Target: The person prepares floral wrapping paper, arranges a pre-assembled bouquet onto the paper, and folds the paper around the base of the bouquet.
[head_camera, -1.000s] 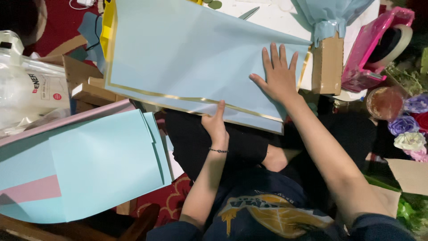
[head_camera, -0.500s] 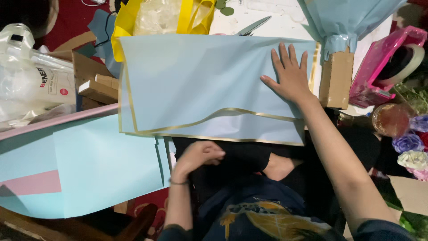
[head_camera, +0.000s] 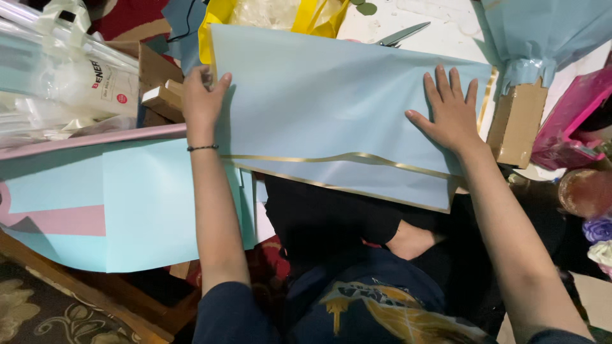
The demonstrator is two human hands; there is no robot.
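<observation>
Left hand (head_camera: 203, 95) is pinching the upper left edge of a light blue wrapping sheet (head_camera: 331, 108), fingers curled round the paper's edge, a thin dark bracelet (head_camera: 203, 148) sitting at the wrist. Right hand (head_camera: 450, 109) is lying flat and spread on the sheet's right end — palm down, fingers apart, gripping nothing, just pressing. The sheet is stretching across the centre and upper middle of the frame, folded over so a gold border line is running along its lower part. Scissors (head_camera: 403, 34) are lying just above the sheet's top edge, upper centre. A yellow bag (head_camera: 213, 22) is showing behind the top left corner of the sheet. At lower left, more blue and pink sheets (head_camera: 127, 204) are spreading out — well apart from the right hand, close beside the left forearm. A brown cardboard box (head_camera: 517, 124) is standing just right of the sheet, a blue-wrapped bundle (head_camera: 542, 32) above it in the upper right.
</observation>
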